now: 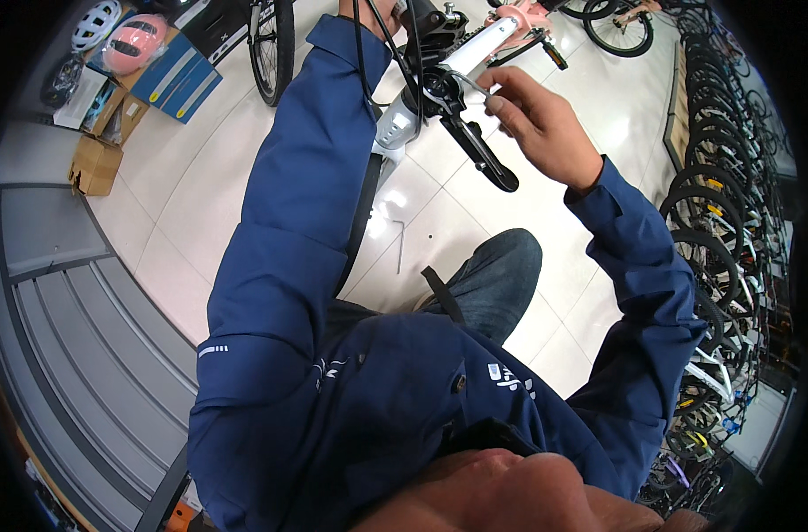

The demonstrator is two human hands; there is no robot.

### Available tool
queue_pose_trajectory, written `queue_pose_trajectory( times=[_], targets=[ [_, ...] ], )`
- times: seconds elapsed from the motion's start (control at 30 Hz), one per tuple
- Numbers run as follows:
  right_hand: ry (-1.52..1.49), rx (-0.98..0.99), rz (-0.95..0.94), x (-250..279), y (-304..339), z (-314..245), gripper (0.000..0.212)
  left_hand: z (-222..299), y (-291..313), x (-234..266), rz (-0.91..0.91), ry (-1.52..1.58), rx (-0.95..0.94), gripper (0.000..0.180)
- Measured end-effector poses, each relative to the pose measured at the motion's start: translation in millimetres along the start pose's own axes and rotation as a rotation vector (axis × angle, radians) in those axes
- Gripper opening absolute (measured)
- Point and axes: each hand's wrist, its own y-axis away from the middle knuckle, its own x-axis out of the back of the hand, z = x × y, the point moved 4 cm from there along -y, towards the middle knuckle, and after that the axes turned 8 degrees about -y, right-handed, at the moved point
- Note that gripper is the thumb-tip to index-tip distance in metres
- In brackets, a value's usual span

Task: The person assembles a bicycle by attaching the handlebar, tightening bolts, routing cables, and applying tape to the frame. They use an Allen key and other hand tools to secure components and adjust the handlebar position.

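Note:
A bicycle handlebar with a grey grip (395,124) and a black brake lever (482,151) hangs in front of me at the top centre. My right hand (541,124) pinches a thin silver hex key (468,82) set at the lever's clamp (437,91). My left hand (373,11) reaches to the picture's top edge beside the black cables (361,62) and a black bar part (430,18). Most of that hand is cut off, so its grip is hidden. Both sleeves are dark blue.
A second hex key (401,241) lies on the pale tiled floor. Bicycles (723,230) stand in a row along the right. A bicycle wheel (275,44), blue boxes (178,75), a pink helmet (133,44), a white helmet (95,22) and a cardboard box (93,166) are upper left.

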Motion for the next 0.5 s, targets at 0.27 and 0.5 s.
queue_pose_trajectory(
  times=[0.27,0.5],
  targets=[
    [-0.206,0.034,0.296,0,-1,10,0.021,3,5,0,0.049,-0.051,0.045,0.024],
    [-0.045,0.132,0.136,-2,-16,25,0.023,6,9,1,0.047,-0.063,0.017,0.026]
  ],
)
